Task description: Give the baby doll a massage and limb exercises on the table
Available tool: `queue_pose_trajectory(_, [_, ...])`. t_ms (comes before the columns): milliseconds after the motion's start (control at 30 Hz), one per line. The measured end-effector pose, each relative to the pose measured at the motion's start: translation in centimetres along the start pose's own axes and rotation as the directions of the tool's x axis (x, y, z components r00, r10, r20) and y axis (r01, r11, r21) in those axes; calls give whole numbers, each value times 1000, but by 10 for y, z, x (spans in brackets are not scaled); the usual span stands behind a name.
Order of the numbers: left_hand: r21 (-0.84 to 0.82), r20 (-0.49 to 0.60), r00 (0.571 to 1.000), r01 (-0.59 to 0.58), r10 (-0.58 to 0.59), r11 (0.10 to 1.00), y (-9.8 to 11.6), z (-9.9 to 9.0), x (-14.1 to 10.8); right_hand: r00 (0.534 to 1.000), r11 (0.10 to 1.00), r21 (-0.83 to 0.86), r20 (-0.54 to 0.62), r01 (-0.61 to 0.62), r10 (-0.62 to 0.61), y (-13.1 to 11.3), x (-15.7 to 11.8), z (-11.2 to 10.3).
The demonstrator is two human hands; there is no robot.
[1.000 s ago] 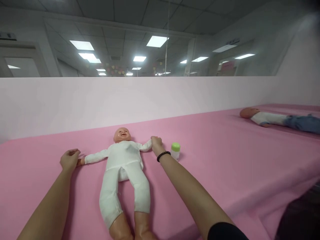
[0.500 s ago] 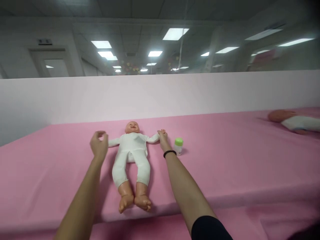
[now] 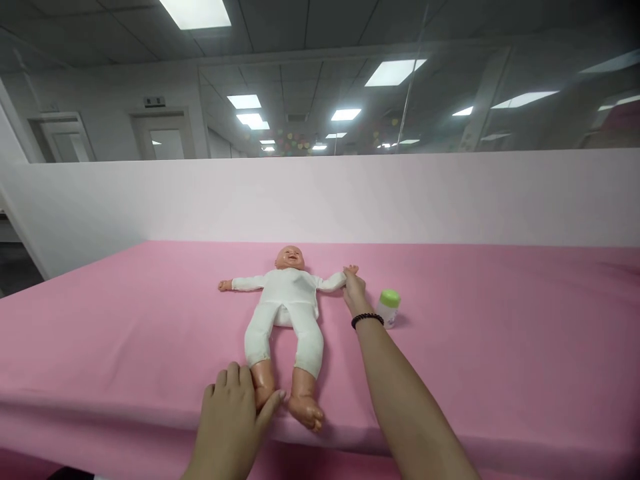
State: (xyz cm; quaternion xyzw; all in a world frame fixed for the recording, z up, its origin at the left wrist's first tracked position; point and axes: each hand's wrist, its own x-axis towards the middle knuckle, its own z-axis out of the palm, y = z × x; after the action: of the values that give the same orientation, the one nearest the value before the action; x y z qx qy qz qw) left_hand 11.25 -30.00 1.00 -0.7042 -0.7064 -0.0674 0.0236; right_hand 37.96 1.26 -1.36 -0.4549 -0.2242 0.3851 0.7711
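A long stretch of glass [image 3: 440,100] runs across the far side of the room, above a plain white wall [image 3: 320,200]. Up against that wall is a broad table [image 3: 475,347] covered in pink, its front edge turned toward the person.

The doll [image 3: 289,288] lies on its back on the pink, dressed in white, bald head toward the wall and bare feet by the front edge. Its arms stretch out to both sides; the one on the person's left rests on the cover, well apart from any fingers.

The person's left hand [image 3: 231,407] is down at the front edge, forked about the doll's foot on that side: fingers along the outside of the ankle, thumb reaching across toward the gap between the feet. The hand hides the toes, so I can't tell whether it grips the foot or merely rests against it. The right hand [image 3: 355,292] I can read more easily: its fingers are curled around the doll's other arm at the wrist, and the doll's little hand pokes out beyond them.

Just beside the person's right wrist an upright jar [image 3: 389,309] with a green lid stands on the cover, and a dark beaded bracelet [image 3: 367,319] circles that wrist.
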Motion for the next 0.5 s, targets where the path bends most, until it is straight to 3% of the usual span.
queue_pose_trajectory(100, [-135,-26,999,30,-34,990,-21,-9,9,998,1000,-10,-64,22,-23,-8,-8,10])
queue_pose_trajectory(200, [-370,-238,963,31,-126,929,-40,-26,39,968,965,-69,32,252,-250,-19,-33,27])
queue_pose_trajectory(267, [-477,-439,889,-110,-128,872,-40,-36,70,860,875,-73,238,479,-451,-25,-56,40])
queue_pose_trajectory(333, [-497,-513,856,-236,-63,835,-29,-40,104,710,782,-57,463,621,-531,-28,-78,50])
queue_pose_trajectory(433, [-485,-463,885,-299,49,822,-7,-34,136,473,699,-57,776,713,-419,-27,-99,57])
queue_pose_trajectory(467, [-489,-453,889,-305,61,817,-3,-31,137,428,695,-62,825,717,-369,-26,-101,57])
queue_pose_trajectory(500, [-501,-462,885,-311,54,808,-2,-28,135,421,703,-68,840,708,-342,-25,-101,57])
